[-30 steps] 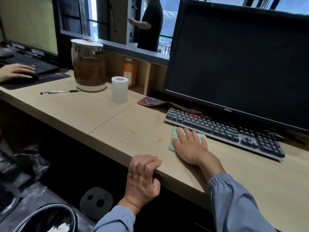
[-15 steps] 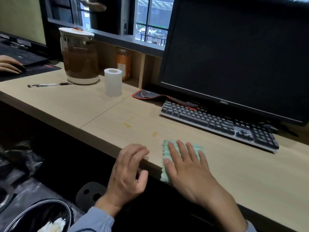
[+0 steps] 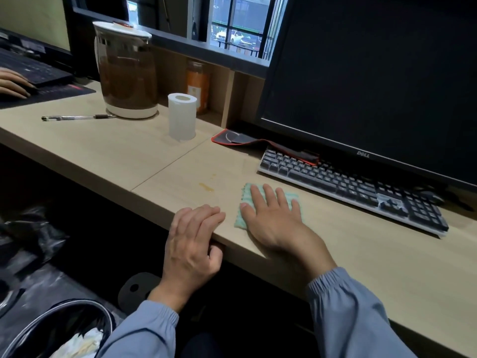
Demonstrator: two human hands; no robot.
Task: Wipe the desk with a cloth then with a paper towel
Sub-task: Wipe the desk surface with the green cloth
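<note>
A pale green cloth point(image 3: 244, 202) lies flat on the light wooden desk point(image 3: 129, 156), just in front of the keyboard. My right hand point(image 3: 273, 218) presses on it with straight, spread fingers. My left hand point(image 3: 192, 244) grips the desk's front edge, fingers on top and thumb underneath. A small yellowish stain point(image 3: 206, 187) sits on the desk to the left of the cloth. A white paper towel roll point(image 3: 182, 116) stands upright further back.
A dark keyboard point(image 3: 351, 182) and a large black monitor point(image 3: 374, 81) stand behind the cloth. A folded red-edged mouse pad point(image 3: 247, 139), a kettle point(image 3: 126, 71), a pen point(image 3: 77, 117) and an orange jar point(image 3: 197, 86) are at the back left. Another person's hand point(image 3: 13, 83) is far left. A bin point(image 3: 56, 332) stands below.
My right hand slid the cloth from the keyboard toward the desk's front edge, then back onto the desk surface. My left hand stayed gripping the edge.
</note>
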